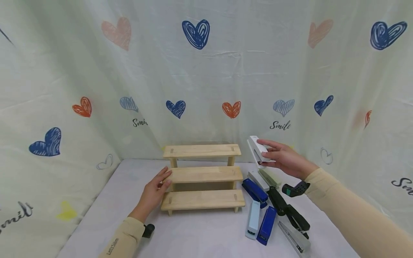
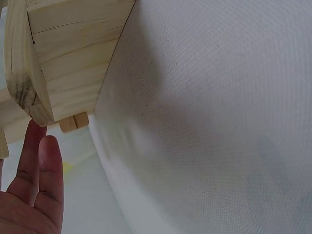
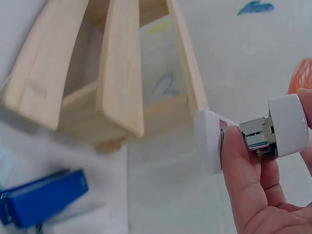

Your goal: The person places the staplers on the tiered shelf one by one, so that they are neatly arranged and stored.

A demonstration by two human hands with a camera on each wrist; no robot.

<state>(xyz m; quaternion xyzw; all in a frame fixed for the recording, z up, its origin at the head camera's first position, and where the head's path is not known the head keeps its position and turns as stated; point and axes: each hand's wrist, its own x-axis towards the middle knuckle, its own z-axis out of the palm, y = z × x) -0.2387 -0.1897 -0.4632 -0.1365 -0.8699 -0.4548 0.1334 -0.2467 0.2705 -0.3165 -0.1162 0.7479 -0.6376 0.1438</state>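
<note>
My right hand (image 1: pixel 287 159) grips a white stapler (image 1: pixel 257 147), raised beside the right end of the top shelf of a three-step wooden rack (image 1: pixel 206 174). In the right wrist view the stapler's two white parts (image 3: pixel 288 126) stand apart, with metal showing between them and fingers round it. My left hand (image 1: pixel 152 193) rests at the left end of the rack's middle shelf, its fingers extended. From the left wrist, the fingertips (image 2: pixel 49 151) appear right at the shelf's end. Below the right hand, several staplers lie on the table, a second white one (image 1: pixel 258 180) among them.
Right of the rack lie two dark blue staplers (image 1: pixel 255 190) (image 1: pixel 267 225), a light blue one (image 1: pixel 252 218), a pale green and black one (image 1: pixel 276 199), a black one (image 1: pixel 297 218) and a grey-white one (image 1: pixel 293 238). A heart-printed curtain (image 1: pixel 206 79) hangs behind the white table (image 1: pixel 193 236).
</note>
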